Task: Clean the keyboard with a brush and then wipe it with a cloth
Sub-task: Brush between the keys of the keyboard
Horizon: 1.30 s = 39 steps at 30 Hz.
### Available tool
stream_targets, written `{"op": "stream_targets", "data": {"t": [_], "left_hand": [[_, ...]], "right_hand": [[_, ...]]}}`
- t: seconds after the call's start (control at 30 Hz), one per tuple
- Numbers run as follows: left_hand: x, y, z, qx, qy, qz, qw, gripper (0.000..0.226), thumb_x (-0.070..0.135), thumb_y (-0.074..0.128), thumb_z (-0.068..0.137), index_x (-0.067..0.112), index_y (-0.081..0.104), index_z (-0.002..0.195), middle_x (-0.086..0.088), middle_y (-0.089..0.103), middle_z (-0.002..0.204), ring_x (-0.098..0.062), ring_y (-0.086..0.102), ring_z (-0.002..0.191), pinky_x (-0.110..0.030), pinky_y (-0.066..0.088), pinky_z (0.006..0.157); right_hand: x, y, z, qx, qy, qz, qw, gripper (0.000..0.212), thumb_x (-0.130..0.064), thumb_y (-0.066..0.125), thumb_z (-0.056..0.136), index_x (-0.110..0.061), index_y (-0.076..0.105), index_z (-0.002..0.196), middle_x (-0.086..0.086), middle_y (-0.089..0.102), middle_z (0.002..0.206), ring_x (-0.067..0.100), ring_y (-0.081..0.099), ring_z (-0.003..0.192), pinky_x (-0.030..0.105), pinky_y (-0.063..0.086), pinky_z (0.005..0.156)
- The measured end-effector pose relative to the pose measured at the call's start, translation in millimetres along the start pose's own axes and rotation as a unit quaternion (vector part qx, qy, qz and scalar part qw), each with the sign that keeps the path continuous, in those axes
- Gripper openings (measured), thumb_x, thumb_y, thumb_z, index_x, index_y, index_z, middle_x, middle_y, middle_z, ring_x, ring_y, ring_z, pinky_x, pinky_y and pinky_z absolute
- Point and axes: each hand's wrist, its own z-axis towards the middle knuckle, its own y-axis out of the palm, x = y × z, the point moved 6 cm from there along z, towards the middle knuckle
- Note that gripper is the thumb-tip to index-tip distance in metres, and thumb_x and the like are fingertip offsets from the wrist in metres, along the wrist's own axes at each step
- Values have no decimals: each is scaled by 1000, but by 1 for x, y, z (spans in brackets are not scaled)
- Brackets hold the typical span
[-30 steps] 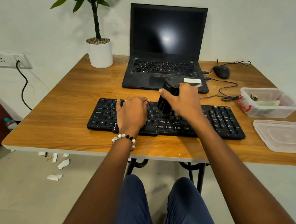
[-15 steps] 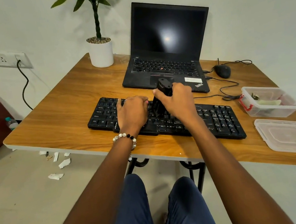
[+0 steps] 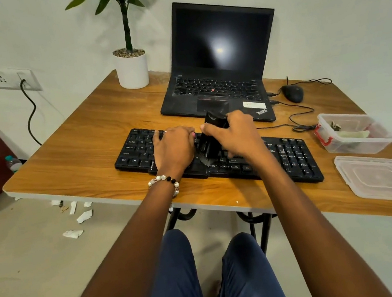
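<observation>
A black keyboard (image 3: 290,157) lies across the wooden table (image 3: 83,150) in front of me. My left hand (image 3: 173,149) rests on its left-middle keys, fingers loosely bent, and holds it down. My right hand (image 3: 235,135) grips a black brush (image 3: 210,143) upright just right of the left hand, bristles down on the middle keys near the front row. A pale folded cloth (image 3: 353,135) lies inside the clear container at the right.
Behind the keyboard stands an open black laptop (image 3: 218,86). A white potted plant (image 3: 132,68) is at the back left, a wired mouse (image 3: 293,93) at the back right. A clear container (image 3: 337,145) and its loose lid (image 3: 382,177) sit at the right edge.
The brush and my right hand have moved left and toward the front rows of the keyboard, closer to my left hand. My left hand stayed in place.
</observation>
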Motion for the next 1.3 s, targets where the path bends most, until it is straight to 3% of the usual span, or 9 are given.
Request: {"op": "stream_targets", "data": {"t": [0.3, 0.53, 0.67, 0.8, 0.87, 0.97, 1.03, 1.2, 1.3], "left_hand": [[1, 1, -1, -3, 2, 0, 1000, 33, 36, 38, 102, 31, 60, 127, 8, 61, 129, -13, 47, 128, -47, 14, 117], [-2, 1, 0, -2, -3, -10, 1000, 33, 35, 38, 102, 30, 61, 126, 7, 63, 127, -13, 48, 125, -45, 12, 117], [-1, 2, 0, 4, -4, -10, 1000, 32, 34, 40, 102, 30, 62, 125, 7, 63, 126, -13, 49, 125, -46, 13, 117], [-1, 0, 0, 5, -2, -13, 1000, 32, 34, 39, 102, 29, 61, 125, 6, 63, 127, -14, 49, 125, -47, 14, 117], [-1, 1, 0, -1, -3, -11, 1000, 33, 34, 38, 102, 30, 61, 126, 6, 62, 128, -14, 49, 125, -46, 13, 117], [0, 1, -1, 0, -1, -5, 1000, 33, 34, 38, 102, 29, 60, 126, 5, 63, 128, -15, 50, 125, -47, 13, 117], [0, 1, -1, 0, -3, -5, 1000, 33, 34, 38, 102, 29, 60, 126, 5, 62, 128, -15, 50, 124, -47, 13, 117], [-1, 1, -1, -5, -7, -5, 1000, 33, 34, 37, 103, 30, 60, 126, 6, 62, 128, -15, 50, 125, -46, 12, 118], [-1, 1, -1, -3, -5, -3, 1000, 33, 34, 37, 102, 29, 61, 125, 6, 63, 127, -15, 51, 124, -46, 13, 118]], "right_hand": [[9, 0, -6, 36, 25, 70, 997, 35, -43, 68, 85, -8, 65, 81, 6, 69, 70, 10, 57, 40, 24, 44, 37], [23, -35, -12, 113, 42, -141, 983, 40, -46, 64, 84, -7, 62, 89, 4, 61, 79, 21, 60, 75, 30, 46, 59], [18, -22, -17, 96, 27, 35, 994, 40, -49, 68, 82, -9, 66, 83, 4, 69, 77, 22, 67, 67, 43, 58, 60], [29, -15, -26, 73, 45, 65, 994, 37, -42, 67, 87, -6, 67, 83, 9, 71, 79, 16, 65, 51, 33, 53, 45], [42, -23, -28, 78, 74, 42, 993, 36, -44, 67, 87, -8, 67, 86, 9, 70, 80, 14, 63, 50, 24, 48, 41], [45, -40, -27, 121, 65, -59, 989, 40, -48, 66, 85, -8, 61, 78, 4, 66, 74, 21, 64, 62, 34, 53, 50], [31, -45, -28, 141, 37, -132, 980, 37, -46, 65, 87, -11, 57, 77, 2, 61, 75, 19, 60, 68, 28, 44, 49], [36, -28, -36, 96, 51, 86, 990, 33, -40, 68, 87, -7, 67, 87, 7, 71, 80, 13, 67, 51, 28, 54, 44], [53, -37, -37, 110, 73, 49, 990, 32, -42, 67, 87, -10, 68, 90, 7, 71, 85, 19, 68, 57, 25, 54, 45]]}}
